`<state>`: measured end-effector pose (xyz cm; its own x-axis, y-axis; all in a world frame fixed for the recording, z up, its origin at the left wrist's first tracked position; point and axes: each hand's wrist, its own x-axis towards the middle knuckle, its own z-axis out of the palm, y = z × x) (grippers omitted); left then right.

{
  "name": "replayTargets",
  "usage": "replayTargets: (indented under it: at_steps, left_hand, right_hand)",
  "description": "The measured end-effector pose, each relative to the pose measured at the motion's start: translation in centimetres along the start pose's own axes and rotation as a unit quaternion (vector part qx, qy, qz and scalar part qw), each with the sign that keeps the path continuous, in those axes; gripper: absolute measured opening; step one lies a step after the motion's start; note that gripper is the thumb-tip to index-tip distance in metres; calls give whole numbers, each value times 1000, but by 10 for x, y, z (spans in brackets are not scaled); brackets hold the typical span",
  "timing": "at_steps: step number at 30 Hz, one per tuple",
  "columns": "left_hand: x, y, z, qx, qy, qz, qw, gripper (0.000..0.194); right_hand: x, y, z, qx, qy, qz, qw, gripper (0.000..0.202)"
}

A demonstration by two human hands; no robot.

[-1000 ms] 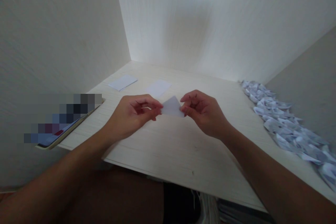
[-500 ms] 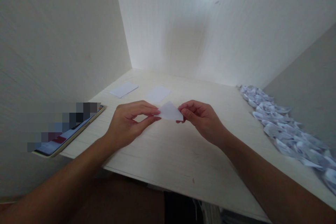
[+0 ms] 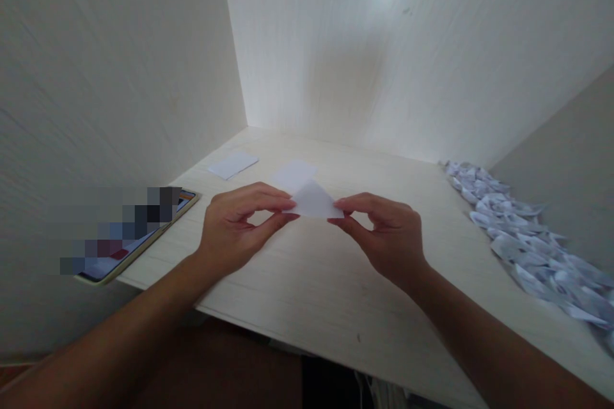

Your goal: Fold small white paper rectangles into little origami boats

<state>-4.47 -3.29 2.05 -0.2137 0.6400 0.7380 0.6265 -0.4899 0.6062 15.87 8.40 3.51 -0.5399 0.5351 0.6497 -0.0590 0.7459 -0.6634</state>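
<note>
Between my two hands is a small white piece of folded paper point(image 3: 314, 201), triangular with its peak pointing away from me. My left hand point(image 3: 244, 223) pinches its left corner between thumb and fingers. At the right corner, the thumb and fingertips of my right hand point(image 3: 388, 230) pinch the paper too. Just beyond the folded piece lies a flat white sheet point(image 3: 293, 172) on the pale table point(image 3: 297, 307). Farther left is a white paper stack point(image 3: 233, 165), its edge slightly raised.
A phone point(image 3: 144, 236) in a light case lies at the table's left edge, its screen partly pixelated. Many folded white paper pieces point(image 3: 527, 239) form a long row along the right side. Pale panels point(image 3: 326, 45) enclose the table at the back and sides.
My right hand has shifted its grip, its thumb now under the paper's right corner and the fingers more opened out. The view has moved slightly; the left hand keeps its pinch.
</note>
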Motion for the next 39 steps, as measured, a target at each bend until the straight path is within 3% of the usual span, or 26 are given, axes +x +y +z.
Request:
replayTargets:
  at_steps: [10, 16, 22, 24, 27, 32, 39]
  left_hand:
    - [-4, -1, 3, 9, 21, 8, 1000, 17]
    - [2, -1, 2, 3, 14, 90, 996, 18]
    - [2, 2, 5, 40, 21, 110, 993, 15]
    - [2, 4, 7, 24, 16, 86, 996, 15]
    - [1, 8, 11, -52, 4, -12, 999, 11]
    - [0, 9, 18, -182, 8, -197, 963, 5]
    - [-2, 4, 21, -205, 31, -249, 946, 5]
  right_hand:
    - [-2, 0, 4, 7, 15, -48, 999, 15]
    - [-3, 3, 5, 19, 12, -80, 997, 13]
    - [-5, 1, 7, 18, 11, -70, 997, 11]
    - [-6, 0, 8, 42, 7, -37, 998, 10]
    - [-7, 0, 11, 120, -1, 48, 992, 8]
    - [-6, 3, 15, 237, 5, 191, 953, 6]
    - [-6, 3, 16, 297, 27, 233, 926, 11]
